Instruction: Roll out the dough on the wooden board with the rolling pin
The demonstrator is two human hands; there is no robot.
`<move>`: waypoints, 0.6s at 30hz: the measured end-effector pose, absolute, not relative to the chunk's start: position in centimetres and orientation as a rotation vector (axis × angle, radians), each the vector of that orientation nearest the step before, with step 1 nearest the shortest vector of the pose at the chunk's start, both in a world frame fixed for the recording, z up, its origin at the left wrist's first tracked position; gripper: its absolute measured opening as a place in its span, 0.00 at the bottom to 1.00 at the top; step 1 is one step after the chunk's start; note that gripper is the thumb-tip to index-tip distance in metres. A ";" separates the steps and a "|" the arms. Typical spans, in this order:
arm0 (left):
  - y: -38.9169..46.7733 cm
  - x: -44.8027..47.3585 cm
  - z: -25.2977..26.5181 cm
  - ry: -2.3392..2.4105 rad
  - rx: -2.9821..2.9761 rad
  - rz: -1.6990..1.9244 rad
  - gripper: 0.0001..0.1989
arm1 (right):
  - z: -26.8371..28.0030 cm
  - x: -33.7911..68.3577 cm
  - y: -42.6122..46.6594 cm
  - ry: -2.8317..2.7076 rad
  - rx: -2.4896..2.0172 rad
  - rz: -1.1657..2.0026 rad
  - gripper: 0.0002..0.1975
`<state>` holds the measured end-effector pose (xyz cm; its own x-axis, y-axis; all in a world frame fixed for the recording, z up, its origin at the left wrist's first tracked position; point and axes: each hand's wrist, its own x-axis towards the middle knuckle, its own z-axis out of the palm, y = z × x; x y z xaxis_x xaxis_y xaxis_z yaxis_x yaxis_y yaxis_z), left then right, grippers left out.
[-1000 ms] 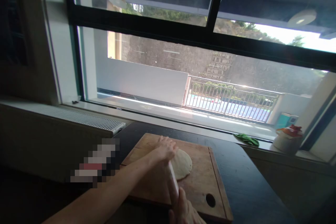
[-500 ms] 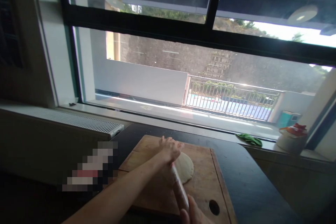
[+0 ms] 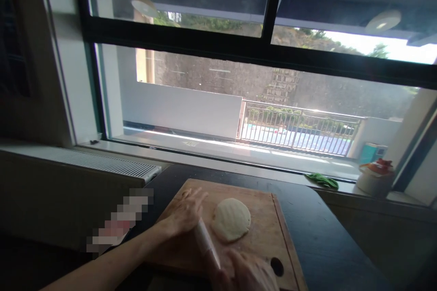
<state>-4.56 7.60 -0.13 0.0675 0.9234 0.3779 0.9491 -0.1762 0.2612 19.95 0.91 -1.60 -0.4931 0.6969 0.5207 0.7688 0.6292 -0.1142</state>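
A round, flattened piece of pale dough point(image 3: 232, 219) lies on the wooden cutting board point(image 3: 262, 202), its whole outline visible. Left of the dough, a rolling pin point(image 3: 206, 243) slants across the board, clear of it. My left hand point(image 3: 188, 211) rests on the far end of the pin, fingers bent over it and partly spread. At the near end, my right hand point(image 3: 247, 270) is closed around the pin, somewhat blurred by motion. The pin's ends are hidden by the hands.
The board lies on a dark table point(image 3: 314, 218) below a large window. A green cloth point(image 3: 322, 181) and a pale container point(image 3: 373, 181) with an orange-red top are on the sill. A white radiator point(image 3: 112, 163) stands at the left.
Both hands and the rolling pin have shifted left, off the dough. The dough, partly covered before, now shows fully. The camera view has tilted slightly.
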 end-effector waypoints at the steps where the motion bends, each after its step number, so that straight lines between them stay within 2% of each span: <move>1: 7.4 -4.6 -0.3 -1.971 -2.244 -0.752 0.24 | -0.3 20.7 2.3 -2.312 -1.198 -0.108 0.13; 4: 7.7 -3.3 -0.5 -1.976 -2.161 -0.906 0.22 | 1.9 22.6 6.7 -2.147 -1.419 -0.124 0.15; 8: 8.5 -0.9 -0.5 -1.957 -2.090 -1.052 0.13 | 0.6 22.8 10.1 -2.199 -1.453 -0.038 0.15; 14: 11.5 0.2 -0.2 -1.985 -2.268 -0.986 0.19 | -0.4 21.4 10.0 -2.223 -1.448 0.087 0.16; 18: 13.3 1.4 0.6 -2.093 -2.318 -0.904 0.18 | -0.1 21.4 9.5 -2.186 -1.424 0.116 0.16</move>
<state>1.44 13.33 0.64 0.0195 0.9454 0.3252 0.8849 -0.1677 0.4345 21.44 9.53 -0.11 -0.3087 0.8727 0.3783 0.8277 0.4424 -0.3451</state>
